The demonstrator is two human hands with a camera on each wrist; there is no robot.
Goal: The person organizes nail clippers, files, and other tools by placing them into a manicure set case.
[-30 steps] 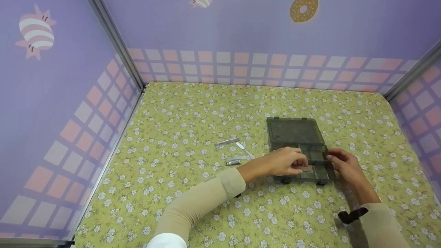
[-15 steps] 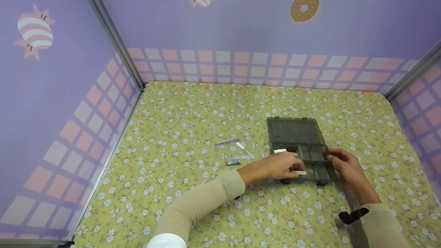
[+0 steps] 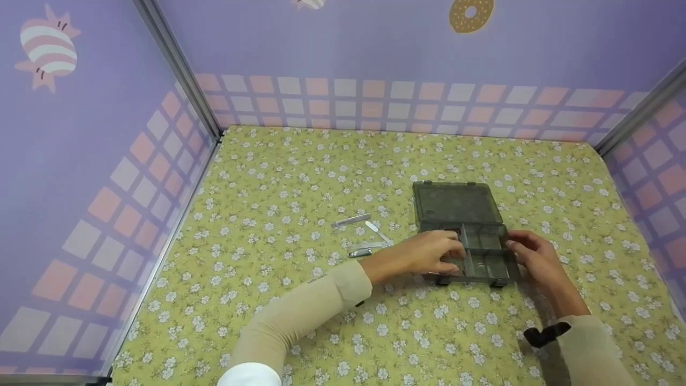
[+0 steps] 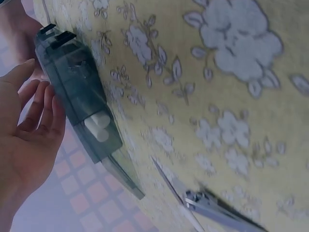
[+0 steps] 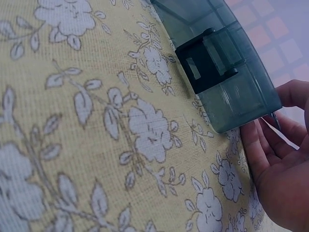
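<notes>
A translucent dark green divided box [image 3: 458,202] lies on the cloth with its lid folded back. My left hand [image 3: 437,252] is over its left compartments, fingers bent loosely and thumb apart. In the left wrist view nothing shows between the thumb and fingers. My right hand [image 3: 541,262] grips the box's right side; in the right wrist view its fingers bracket the rim beside a black latch [image 5: 206,60]. White rolls [image 4: 98,126] show through one compartment in the left wrist view. Part of the box's left half is hidden under my left hand.
Left of the box lie a nail clipper [image 3: 360,252], a thin pale-tipped tool [image 3: 379,232] and a flat metal strip [image 3: 351,220]. My left forearm passes just in front of them. Purple panels [image 3: 343,48] stand behind and at both sides of the flowered cloth [image 3: 300,177].
My left hand has shifted left over the box. The flat brown-and-white piece it pinched a second ago is no longer visible in its fingers. My right hand stays on the box's side.
</notes>
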